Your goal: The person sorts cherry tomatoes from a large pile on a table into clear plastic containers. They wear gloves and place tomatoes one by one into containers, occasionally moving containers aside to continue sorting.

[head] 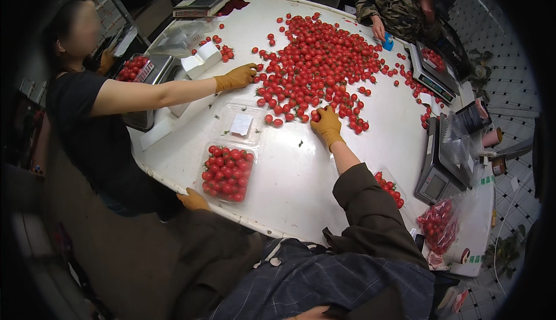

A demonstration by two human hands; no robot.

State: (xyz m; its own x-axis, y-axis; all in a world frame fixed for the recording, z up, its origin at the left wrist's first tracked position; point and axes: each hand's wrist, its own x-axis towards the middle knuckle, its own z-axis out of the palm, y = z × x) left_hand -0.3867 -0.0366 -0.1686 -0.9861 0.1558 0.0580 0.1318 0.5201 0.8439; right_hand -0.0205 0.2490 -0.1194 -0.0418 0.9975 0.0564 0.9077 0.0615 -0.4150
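A large heap of cherry tomatoes [321,59] is spread over the white table [299,181]. At the heap's near edge my right hand [326,123], in a tan glove, has its fingers around a cherry tomato [316,116]. My left hand [194,200], gloved alike, rests at the table's near left edge; its fingers are partly hidden, and I see nothing held in it. Between my hands lies a clear plastic clamshell box [228,173] full of tomatoes, its lid [240,124] folded open away from me with a white paper on it. Another filled box [389,189] is partly behind my right sleeve.
A co-worker's gloved hand [238,78] touches the heap's left side. Another person's hand [378,29] is by a blue object [388,42] at the far right. Scales [438,163] stand along the right edge, near a plastic bag of tomatoes [439,226]. Another scale [145,85] stands left.
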